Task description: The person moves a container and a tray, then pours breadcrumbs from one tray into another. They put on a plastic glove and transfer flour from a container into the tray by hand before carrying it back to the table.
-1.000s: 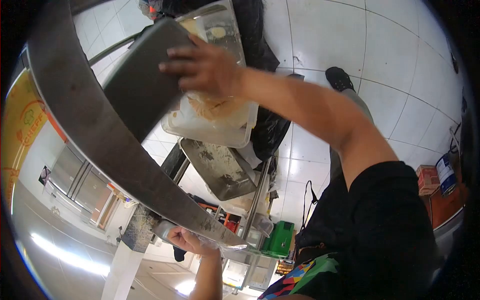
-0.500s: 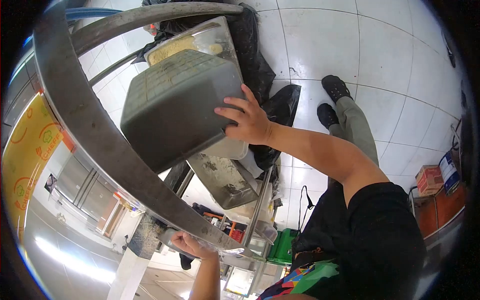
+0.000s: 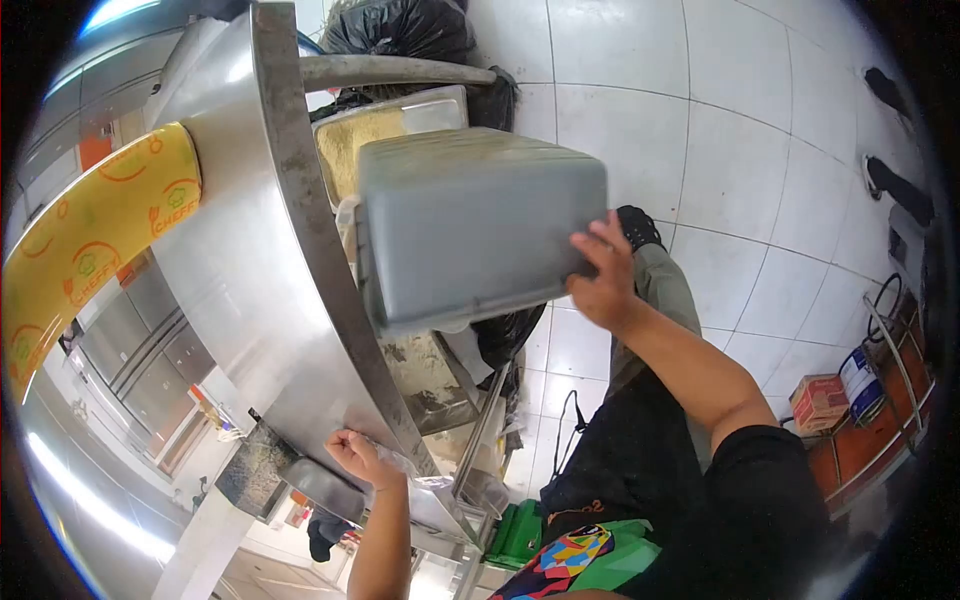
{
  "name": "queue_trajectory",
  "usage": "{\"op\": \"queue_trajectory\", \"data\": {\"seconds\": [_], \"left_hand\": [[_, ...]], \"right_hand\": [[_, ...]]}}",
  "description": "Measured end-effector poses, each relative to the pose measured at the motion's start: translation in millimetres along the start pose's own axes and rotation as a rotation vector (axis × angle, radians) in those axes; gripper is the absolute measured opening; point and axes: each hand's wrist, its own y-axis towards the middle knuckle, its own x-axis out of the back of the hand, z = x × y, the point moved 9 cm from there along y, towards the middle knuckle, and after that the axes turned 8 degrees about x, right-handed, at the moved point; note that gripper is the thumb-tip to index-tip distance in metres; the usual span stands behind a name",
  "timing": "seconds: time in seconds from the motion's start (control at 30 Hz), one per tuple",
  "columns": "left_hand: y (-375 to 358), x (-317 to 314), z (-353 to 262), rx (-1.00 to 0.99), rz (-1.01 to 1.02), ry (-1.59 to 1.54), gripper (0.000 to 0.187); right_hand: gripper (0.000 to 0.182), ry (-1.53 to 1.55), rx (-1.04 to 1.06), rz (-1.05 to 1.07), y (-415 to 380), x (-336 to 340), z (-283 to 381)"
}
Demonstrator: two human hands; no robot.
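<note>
My right hand [image 3: 605, 275] grips a large grey plastic tub [image 3: 480, 235] at one lower corner. The tub is tilted, its smooth outer wall toward me, and its inside is hidden. My left hand [image 3: 362, 458] is a closed fist at the edge of the steel table [image 3: 235, 290], with clear plastic film beside the wrist. Whether it holds anything is hidden. Behind the tub shows a clear container [image 3: 375, 130] with pale yellowish crumbs. Below the tub, under the table edge, lies a dirty pan [image 3: 430, 385] crusted with pale residue.
Black plastic bags [image 3: 400, 30] lie by the table's leg bar. A steel pan [image 3: 325, 490] sits farther along the table. A green crate [image 3: 515, 535] is near my body. Another person's feet [image 3: 900, 190] and a carton [image 3: 820, 403] are at the right, on the tiled-floor side.
My right hand has moved the tub rightward, out from the table edge, and turned it. My left fist stays at the table edge. My view has shifted, showing more tabletop.
</note>
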Motion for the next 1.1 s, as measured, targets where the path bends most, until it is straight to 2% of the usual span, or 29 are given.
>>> {"op": "queue_trajectory", "data": {"seconds": [0.07, 0.1, 0.17, 0.23, 0.33, 0.4, 0.47, 0.53, 0.6, 0.63, 0.67, 0.77, 0.8, 0.83, 0.9, 0.97, 1.03, 1.1], "left_hand": [[-3, -10, -9, 0.026, -0.003, -0.028, 0.007], [-4, -12, -14, 0.04, -0.006, -0.033, 0.007], [0, -10, -10, -0.002, 0.007, 0.002, 0.006], [3, -1, 0, -0.006, 0.01, 0.02, 0.005], [7, -4, 10, 0.037, 0.012, -0.043, 0.004], [8, -12, 7, 0.003, 0.054, 0.006, 0.004], [4, -9, -6, -0.04, 0.043, 0.09, 0.005], [0, -12, -21, -0.085, -0.032, 0.184, 0.008], [5, -9, -12, -0.147, -0.122, 0.31, 0.013], [4, -8, -15, -0.097, -0.114, 0.218, 0.015], [0, -6, -28, -0.124, -0.18, 0.283, 0.015], [-4, -5, -20, -0.055, -0.127, 0.303, 0.016], [-11, -10, -7, -0.055, -0.039, 0.359, 0.016], [-26, -12, 3, -0.119, -0.034, 0.281, 0.016], [-70, -12, 32, -0.145, 0.178, 0.152, 0.014], [-126, 17, 58, -0.143, 0.307, -0.029, 0.014], [-201, 60, 92, -0.192, 0.308, -0.151, 0.016], [-260, 92, 179, 0.024, 0.337, -0.092, 0.019]], "right_hand": [[0.028, -0.077, -0.335, -0.072, -27, 34, -42], [0.037, -0.072, -0.293, -0.121, -25, 52, -46], [0.048, -0.053, -0.408, -0.154, -29, 84, -58], [0.052, -0.023, -0.705, -0.114, -40, 115, -67], [0.056, -0.062, -0.967, -0.14, -79, 157, -70], [0.05, 0.107, -1.211, -0.251, -105, 176, -65], [0.046, 0.129, -1.284, -0.276, -137, 204, -69], [0.042, 0.242, -1.224, -0.437, -122, 236, -47], [0.045, 0.222, -1.197, -0.392, -119, 268, -28], [0.045, 0.223, -1.192, -0.394, -117, 283, -17], [0.046, 0.223, -1.185, -0.39, -115, 298, -5], [0.048, 0.307, -1.148, -0.379, -108, 335, 34], [0.047, 0.352, -1.115, -0.381, -95, 341, 58], [0.046, 0.403, -1.07, -0.346, -82, 337, 77], [0.045, 0.394, -1.016, -0.293, -65, 326, 102], [0.047, 0.37, -0.983, -0.211, -59, 316, 95], [0.05, 0.403, -0.909, -0.131, -41, 294, 142], [0.052, 0.447, -0.835, -0.022, -39, 251, 183]]}}
